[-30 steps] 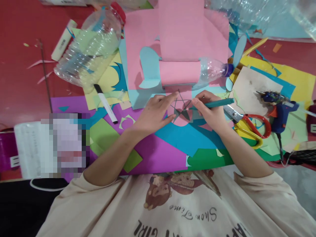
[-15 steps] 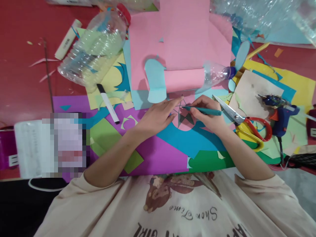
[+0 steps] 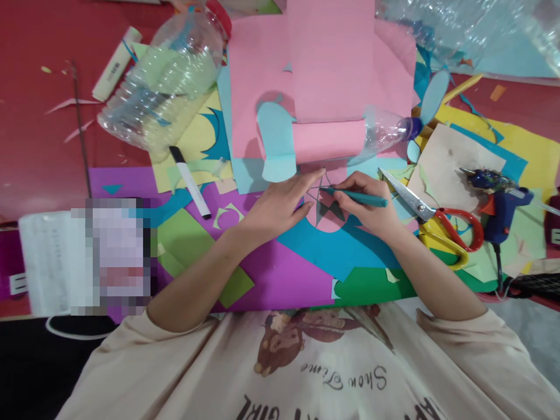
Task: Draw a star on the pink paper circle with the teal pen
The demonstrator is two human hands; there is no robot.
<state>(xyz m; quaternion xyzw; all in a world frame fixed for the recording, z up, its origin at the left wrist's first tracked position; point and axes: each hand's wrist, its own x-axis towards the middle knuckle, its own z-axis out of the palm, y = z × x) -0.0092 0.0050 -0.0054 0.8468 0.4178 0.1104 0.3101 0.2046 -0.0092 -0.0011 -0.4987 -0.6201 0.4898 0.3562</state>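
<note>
Through the head view I'm laying my left hand (image 3: 282,205) on the star-marked pink paper (image 3: 329,224), while my right hand (image 3: 370,204) is pinching a teal pen (image 3: 365,199), its tip touching down among the drawn lines! Scissors (image 3: 431,217) are lying just right of that hand, a blue glue gun (image 3: 502,216) is resting beyond them, and ahead a pink-wrapped bottle (image 3: 329,141) is lying sideways, its cap pointing right.

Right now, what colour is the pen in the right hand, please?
The pen is teal, best seen in the head view.
</note>
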